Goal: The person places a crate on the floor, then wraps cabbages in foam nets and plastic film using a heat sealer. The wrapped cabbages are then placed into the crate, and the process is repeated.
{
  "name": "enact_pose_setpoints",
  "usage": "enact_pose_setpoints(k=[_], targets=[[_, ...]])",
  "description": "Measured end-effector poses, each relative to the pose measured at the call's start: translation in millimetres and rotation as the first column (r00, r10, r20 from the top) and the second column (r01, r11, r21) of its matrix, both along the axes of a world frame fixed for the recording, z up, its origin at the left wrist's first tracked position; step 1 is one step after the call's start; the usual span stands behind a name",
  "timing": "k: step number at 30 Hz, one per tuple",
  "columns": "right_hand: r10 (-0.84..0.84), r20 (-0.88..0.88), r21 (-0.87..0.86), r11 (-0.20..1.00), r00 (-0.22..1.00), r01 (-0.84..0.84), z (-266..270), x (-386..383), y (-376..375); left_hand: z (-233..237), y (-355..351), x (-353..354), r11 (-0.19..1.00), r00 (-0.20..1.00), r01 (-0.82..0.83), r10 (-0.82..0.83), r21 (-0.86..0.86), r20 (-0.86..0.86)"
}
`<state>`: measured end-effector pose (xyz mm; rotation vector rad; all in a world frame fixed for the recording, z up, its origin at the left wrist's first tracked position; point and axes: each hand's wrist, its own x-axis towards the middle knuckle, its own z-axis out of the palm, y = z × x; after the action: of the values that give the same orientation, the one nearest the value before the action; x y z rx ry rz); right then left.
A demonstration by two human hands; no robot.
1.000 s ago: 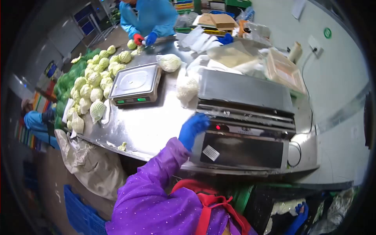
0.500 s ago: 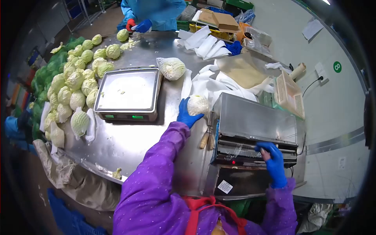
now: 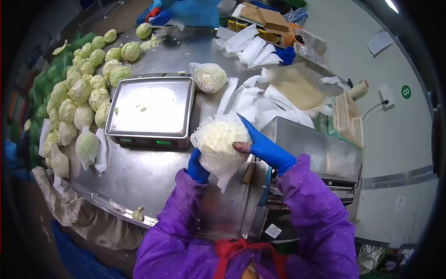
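Between my two blue-gloved hands is a pale cabbage (image 3: pixel 219 143) in a white foam net, raised over the steel table. My left hand (image 3: pixel 198 168) grips its lower left side. The fingers of my right hand (image 3: pixel 265 148) wrap round its right side, and the bare thumb tip presses on the front. A tail of the net hangs below the cabbage. Another netted cabbage (image 3: pixel 208 77) lies beyond it, beside the weighing scale (image 3: pixel 149 108). Just right of the held cabbage, a wooden-handled tool (image 3: pixel 248 173) lies partly hidden on the table.
Many cabbages (image 3: pixel 80 91) are heaped at the left by a green mesh sack (image 3: pixel 46 88). White foam nets (image 3: pixel 253 100) lie at the back right. The wrapping machine (image 3: pixel 311 146) stands at right, near a plastic basket (image 3: pixel 348 118). A co-worker's blue sleeve (image 3: pixel 193 13) shows across the table.
My right hand has left the wrapping machine and come to the cabbage. The cabbage has come up off the table towards me, now held in both hands. The view has shifted slightly.
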<state>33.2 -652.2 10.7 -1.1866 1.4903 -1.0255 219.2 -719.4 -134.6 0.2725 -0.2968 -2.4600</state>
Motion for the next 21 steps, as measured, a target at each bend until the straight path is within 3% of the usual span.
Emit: enact_pose_setpoints(k=[1, 2, 5, 7, 8, 10, 11, 13, 16, 17, 19, 20, 21], targets=[[-0.026, 0.094, -0.002, 1.0, 0.995, 0.026, 15, 3, 13, 16, 6, 1, 0.995, 0.999, 0.042, -0.043, -0.086, -0.01], [-0.051, 0.184, -0.005, 0.999, 0.982, 0.053, 24, 4, 26, 32, 10, -3, 0.996, 0.996, 0.071, -0.074, -0.062, -0.054], [-0.066, 0.09, -0.147, 0.986, 0.994, 0.079, 48, -10, 76, 78, 32, -23, 0.977, 0.949, 0.21, -0.194, 0.043, -0.248], [-0.137, 0.078, -0.272, 0.95, 0.987, 0.153, 68, -11, 105, 103, 47, -35, 0.964, 0.948, 0.265, -0.266, -0.03, -0.173], [-0.129, 0.101, -0.247, 0.957, 0.987, 0.15, 74, -12, 118, 115, 57, -41, 0.953, 0.945, 0.295, -0.301, -0.065, -0.13], [-0.107, 0.149, -0.197, 0.971, 0.983, 0.135, 83, -12, 142, 128, 87, -58, 0.922, 0.973, 0.222, -0.188, -0.318, 0.136], [-0.208, 0.29, -0.261, 0.922, 0.934, 0.287, 95, 1, 153, 124, 98, -67, 0.859, 0.966, 0.232, -0.149, -0.457, 0.21], [-0.337, 0.226, -0.374, 0.836, 0.914, 0.401, 94, -2, 173, 126, 118, -74, 0.856, 0.956, 0.276, -0.197, -0.437, 0.218], [-0.522, 0.272, -0.456, 0.67, 0.808, 0.586, 86, -13, 190, 148, 139, -71, 0.913, 0.914, 0.406, -0.405, 0.031, -0.036], [-0.54, 0.312, -0.467, 0.63, 0.782, 0.621, 83, -24, 193, 140, 141, -73, 0.902, 0.897, 0.43, -0.432, -0.033, -0.091], [-0.583, 0.333, -0.469, 0.579, 0.741, 0.667, 66, -47, 193, 146, 155, -82, 0.87, 0.935, 0.354, -0.335, -0.344, 0.113], [-0.581, 0.337, -0.424, 0.609, 0.741, 0.67, 64, -55, 194, 148, 162, -89, 0.808, 0.943, 0.332, -0.267, -0.486, 0.2], [-0.584, 0.343, -0.374, 0.634, 0.736, 0.677, 64, -62, 197, 143, 166, -97, 0.826, 0.947, 0.322, -0.292, -0.463, 0.136]])
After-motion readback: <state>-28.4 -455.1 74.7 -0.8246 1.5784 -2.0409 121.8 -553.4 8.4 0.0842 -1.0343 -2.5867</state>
